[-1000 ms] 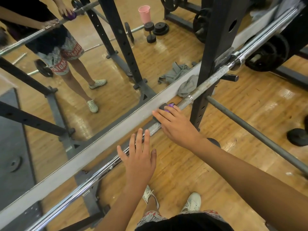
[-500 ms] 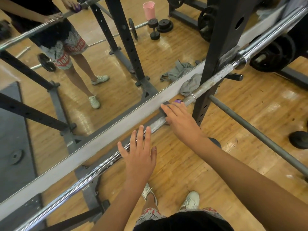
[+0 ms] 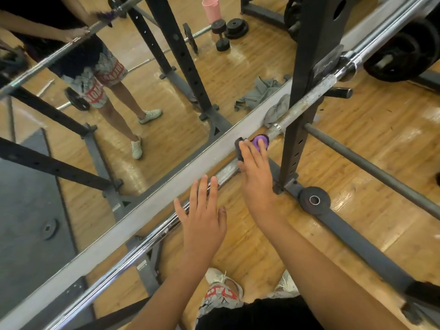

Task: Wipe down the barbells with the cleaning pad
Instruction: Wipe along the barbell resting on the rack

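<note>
Barbell (image 3: 123, 265) steel runs on a slant across the black rack (image 3: 309, 55), just in front of a wall mirror (image 3: 147, 75). The cleaning pad (image 3: 259, 141), purple with a black edge, sits on the bar just left of the rack upright. The right hand (image 3: 256, 172) lies over it, fingers nearly straight and pressing the pad onto the bar; the thumb is hidden. The left hand (image 3: 202, 215) is spread flat beside it, lower along the bar, fingers relaxed, their tips resting on the chrome and gripping nothing. In the mirror a pink cup (image 3: 210, 8) stands on the wooden floor near some dumbbells; what it holds I cannot tell. A grey cloth (image 3: 276, 110) lies crumpled at the mirror's foot, behind the bar.
</note>
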`<state>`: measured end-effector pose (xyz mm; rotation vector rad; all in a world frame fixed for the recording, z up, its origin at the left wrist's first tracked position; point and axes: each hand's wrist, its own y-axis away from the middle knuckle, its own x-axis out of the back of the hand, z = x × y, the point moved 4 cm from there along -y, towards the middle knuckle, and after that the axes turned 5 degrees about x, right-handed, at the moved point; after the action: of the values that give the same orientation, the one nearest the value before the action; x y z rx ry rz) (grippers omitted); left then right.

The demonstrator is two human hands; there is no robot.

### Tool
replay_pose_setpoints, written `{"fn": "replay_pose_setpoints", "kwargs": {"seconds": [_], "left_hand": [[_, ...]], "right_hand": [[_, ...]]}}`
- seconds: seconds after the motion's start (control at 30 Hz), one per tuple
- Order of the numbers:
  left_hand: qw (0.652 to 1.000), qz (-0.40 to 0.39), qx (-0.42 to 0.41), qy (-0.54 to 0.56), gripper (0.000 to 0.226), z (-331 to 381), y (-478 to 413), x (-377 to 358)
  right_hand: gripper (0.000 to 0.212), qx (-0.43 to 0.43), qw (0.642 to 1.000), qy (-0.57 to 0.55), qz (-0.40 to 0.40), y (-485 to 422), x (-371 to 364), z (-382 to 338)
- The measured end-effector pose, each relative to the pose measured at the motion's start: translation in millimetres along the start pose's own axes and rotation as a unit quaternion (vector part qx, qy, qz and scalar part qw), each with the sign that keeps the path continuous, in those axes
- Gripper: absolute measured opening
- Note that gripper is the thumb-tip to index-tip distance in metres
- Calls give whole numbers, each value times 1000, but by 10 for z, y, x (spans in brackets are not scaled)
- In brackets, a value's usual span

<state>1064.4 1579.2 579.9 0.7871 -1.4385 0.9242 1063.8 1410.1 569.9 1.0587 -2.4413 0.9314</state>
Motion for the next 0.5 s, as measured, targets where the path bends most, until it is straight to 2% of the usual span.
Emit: {"fn": "replay_pose_setpoints", "kwargs": {"seconds": [0.07, 0.23, 0.37, 0.5], "left_hand": [[999, -15, -45, 9, 72, -104, 2, 30], [987, -35, -155, 2, 74, -355, 20, 43], [988, -26, -151, 10, 79, -348, 34, 35], [987, -11, -157, -1, 82, -333, 46, 1]], "right_hand": [[44, -29, 999, -23, 33, 123, -95, -95], [47, -7, 1000, 0, 26, 169, -165, -63], [50, -118, 991, -39, 44, 8, -122, -48], [52, -115, 991, -47, 46, 179, -239, -199]]}}
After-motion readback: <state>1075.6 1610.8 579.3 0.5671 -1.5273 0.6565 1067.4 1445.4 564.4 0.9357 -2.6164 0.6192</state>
